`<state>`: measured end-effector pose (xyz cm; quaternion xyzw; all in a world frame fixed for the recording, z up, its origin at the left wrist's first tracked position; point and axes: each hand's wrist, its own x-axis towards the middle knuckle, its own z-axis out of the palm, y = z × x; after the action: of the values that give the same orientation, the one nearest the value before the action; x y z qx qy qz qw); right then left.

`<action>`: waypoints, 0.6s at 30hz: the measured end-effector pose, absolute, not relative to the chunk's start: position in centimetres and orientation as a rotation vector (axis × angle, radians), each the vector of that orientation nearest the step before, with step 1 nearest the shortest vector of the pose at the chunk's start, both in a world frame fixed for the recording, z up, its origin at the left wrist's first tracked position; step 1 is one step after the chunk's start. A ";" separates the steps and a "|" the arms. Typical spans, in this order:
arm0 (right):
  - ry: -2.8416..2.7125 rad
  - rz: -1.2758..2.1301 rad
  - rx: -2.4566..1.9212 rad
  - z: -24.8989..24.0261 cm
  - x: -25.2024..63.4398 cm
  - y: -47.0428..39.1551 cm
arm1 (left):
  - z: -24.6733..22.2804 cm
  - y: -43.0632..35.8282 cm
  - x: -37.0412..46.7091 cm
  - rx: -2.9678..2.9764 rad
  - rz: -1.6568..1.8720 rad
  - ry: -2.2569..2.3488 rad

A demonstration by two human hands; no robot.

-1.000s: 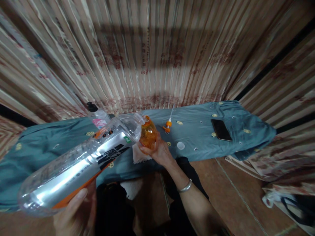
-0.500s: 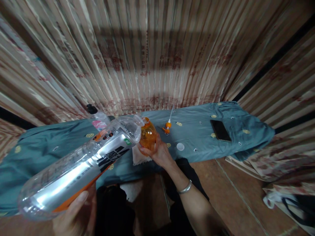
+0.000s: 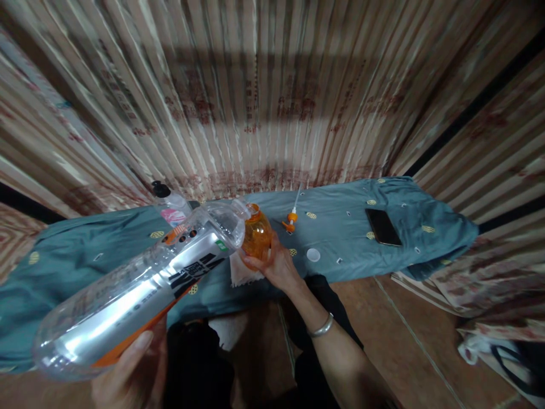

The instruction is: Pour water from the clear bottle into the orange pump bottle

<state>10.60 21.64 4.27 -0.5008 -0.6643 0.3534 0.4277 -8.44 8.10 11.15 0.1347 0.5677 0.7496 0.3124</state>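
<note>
My left hand (image 3: 134,363) is closed around the lower part of a large clear plastic bottle (image 3: 140,295) with a silver and orange label. The bottle is tilted, its neck at the mouth of an orange see-through bottle (image 3: 258,236). Whether the two mouths touch, I cannot tell. My right hand (image 3: 279,264) grips the orange bottle from the right and holds it nearly upright. Beyond that hand lies an orange pump top (image 3: 292,218) with a clear tube. Partly under the orange bottle is a pale cloth (image 3: 242,272).
A pump bottle with a black top (image 3: 170,204) stands behind the clear bottle. On the blue-green cloth cover (image 3: 340,255) lie a round white disc (image 3: 313,255) and a black phone (image 3: 383,227). A pleated curtain (image 3: 272,96) hangs behind. A bag (image 3: 506,358) sits at lower right.
Both hands keep their hold and the bottles stay mouth to mouth. The whole view shifts very slightly; nothing else visibly moves.
</note>
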 end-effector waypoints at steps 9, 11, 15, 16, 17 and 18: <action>-1.639 0.878 -1.283 4.0 10.4 21.7 | 11.2 7.6 -7.9 0.242 1.979 1.542; -1.637 0.876 -1.284 4.0 10.4 21.7 | 11.3 7.6 -8.0 0.218 1.976 1.535; -1.641 0.879 -1.265 4.1 10.4 21.6 | 11.4 7.9 -8.4 0.374 1.980 1.451; -1.641 0.880 -1.264 4.1 10.4 21.5 | 11.4 8.1 -8.5 0.390 1.988 1.431; -1.644 0.881 -1.262 4.1 10.5 21.5 | 11.4 8.2 -8.5 0.376 1.984 1.422; -1.644 0.877 -1.262 4.0 10.5 21.5 | 11.5 8.3 -8.5 0.351 1.981 1.418</action>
<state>10.47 21.45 4.03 -0.5060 -0.6593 0.3516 0.4309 -8.53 8.31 11.50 0.1344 0.5431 0.7587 0.3337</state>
